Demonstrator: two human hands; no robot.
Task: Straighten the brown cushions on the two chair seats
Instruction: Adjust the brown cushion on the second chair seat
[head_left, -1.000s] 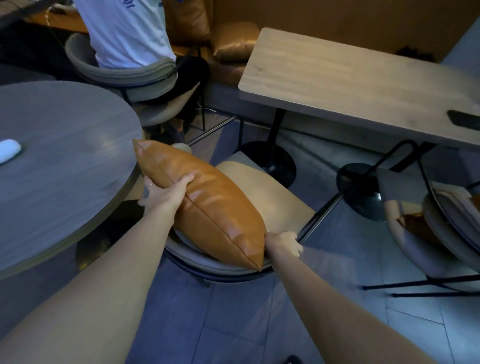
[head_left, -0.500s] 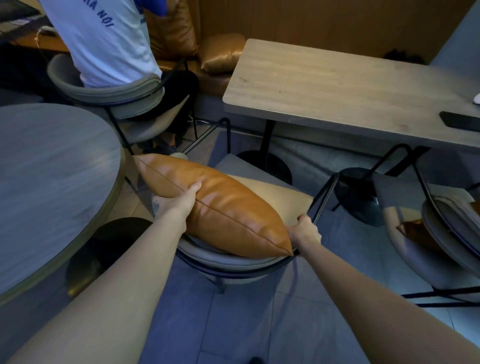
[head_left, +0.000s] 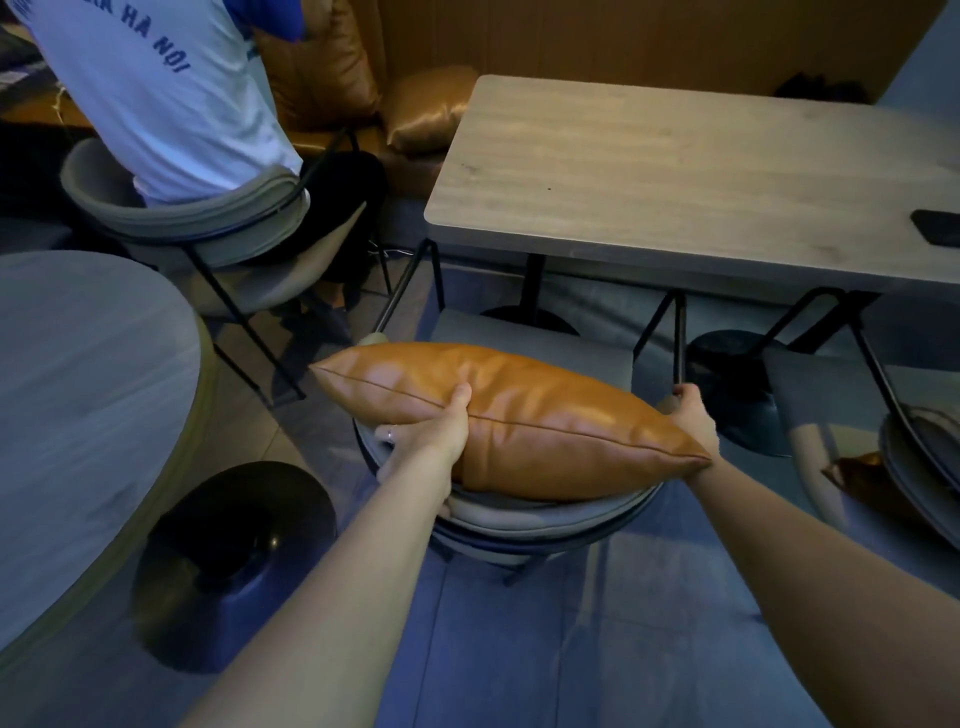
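Observation:
A brown leather cushion (head_left: 524, 426) stands on edge on the near grey chair (head_left: 540, 519), leaning against its curved backrest. My left hand (head_left: 431, 436) grips the cushion's near left side, thumb over the seam. My right hand (head_left: 691, 415) is closed on the chair's frame beside the cushion's right corner. A second chair (head_left: 914, 452) at the right edge holds another brown cushion (head_left: 857, 470), mostly hidden.
A round grey table (head_left: 78, 405) with a black base stands at the left. A rectangular wooden table (head_left: 675, 182) with a dark phone (head_left: 937, 234) lies beyond the chair. A person in a white shirt (head_left: 150, 88) sits at the upper left, brown cushions behind.
The chair and cushion have turned so the cushion lies across, level with me. My right hand moved from the cushion's lower corner to the chair frame. The view shifted closer.

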